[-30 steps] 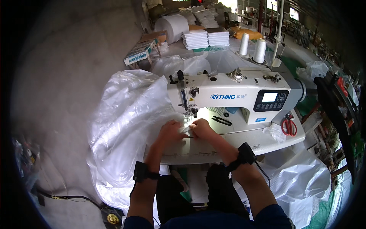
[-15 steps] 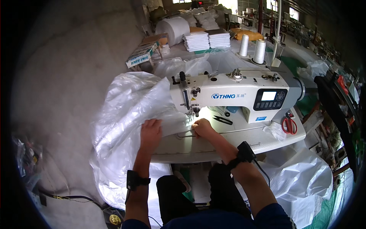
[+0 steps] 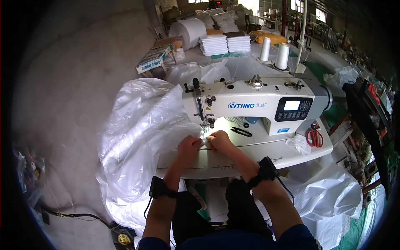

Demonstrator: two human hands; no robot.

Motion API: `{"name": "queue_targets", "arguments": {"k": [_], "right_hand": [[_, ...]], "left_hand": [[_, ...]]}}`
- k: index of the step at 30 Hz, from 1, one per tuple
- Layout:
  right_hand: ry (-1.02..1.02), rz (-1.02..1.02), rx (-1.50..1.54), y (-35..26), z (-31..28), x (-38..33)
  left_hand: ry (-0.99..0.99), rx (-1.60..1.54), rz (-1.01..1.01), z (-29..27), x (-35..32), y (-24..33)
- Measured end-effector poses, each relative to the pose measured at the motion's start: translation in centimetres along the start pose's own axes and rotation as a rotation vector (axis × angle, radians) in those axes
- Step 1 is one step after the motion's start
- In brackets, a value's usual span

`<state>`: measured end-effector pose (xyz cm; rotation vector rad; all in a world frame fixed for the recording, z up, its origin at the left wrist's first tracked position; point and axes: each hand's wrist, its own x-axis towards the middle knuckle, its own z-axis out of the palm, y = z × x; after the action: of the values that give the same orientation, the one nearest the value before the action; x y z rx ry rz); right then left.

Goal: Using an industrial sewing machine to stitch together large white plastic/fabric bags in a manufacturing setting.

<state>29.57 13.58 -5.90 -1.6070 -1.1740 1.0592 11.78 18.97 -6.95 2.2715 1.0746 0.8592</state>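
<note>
A white sewing machine [image 3: 250,104] stands in front of me, its lamp lighting the needle area. White plastic sheeting [image 3: 141,121] runs from under the needle leftward and hangs off the table's left side. Just in front of the presser foot [image 3: 205,128], my left hand [image 3: 189,146] pinches the sheeting's edge with curled fingers. My right hand [image 3: 218,140] is closed on the same edge, close beside the left one. The fingertips of both hands nearly meet, and the bit of sheeting between them is mostly covered.
Black thread snips [image 3: 241,132] lie on the machine bed right of my hands. Red-handled scissors [image 3: 314,138] rest by the table's right end. Two white thread cones [image 3: 282,57] stand behind the machine. More white sheeting [image 3: 321,191] bunches below the table at right.
My left hand has moved right and slightly down, from lying flat on the sheeting to pinching its edge beside my right hand. The right hand has hardly moved.
</note>
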Motion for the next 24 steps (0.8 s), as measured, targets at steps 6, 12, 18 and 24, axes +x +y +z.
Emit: {"name": "queue_targets", "arguments": {"k": [6,12,18,24], "right_hand": [[0.036,0.172,0.057,-0.8,0.3,2.2],[0.166,0.127,-0.140,-0.7,1.0,3.4],[0.152,0.118,-0.134,-1.1,0.0,1.2],[0.054,-0.460,-1.133,0.1,-1.2,-3.0]], "left_hand": [[-0.175,0.398,-0.213,-0.6,3.4,2.4],[0.067,0.483,0.303,1.6,-0.5,4.0],[0.035,0.255,0.313,0.7,-0.5,0.8],[0.015,0.236,0.401,0.1,-0.2,-0.1]]}}
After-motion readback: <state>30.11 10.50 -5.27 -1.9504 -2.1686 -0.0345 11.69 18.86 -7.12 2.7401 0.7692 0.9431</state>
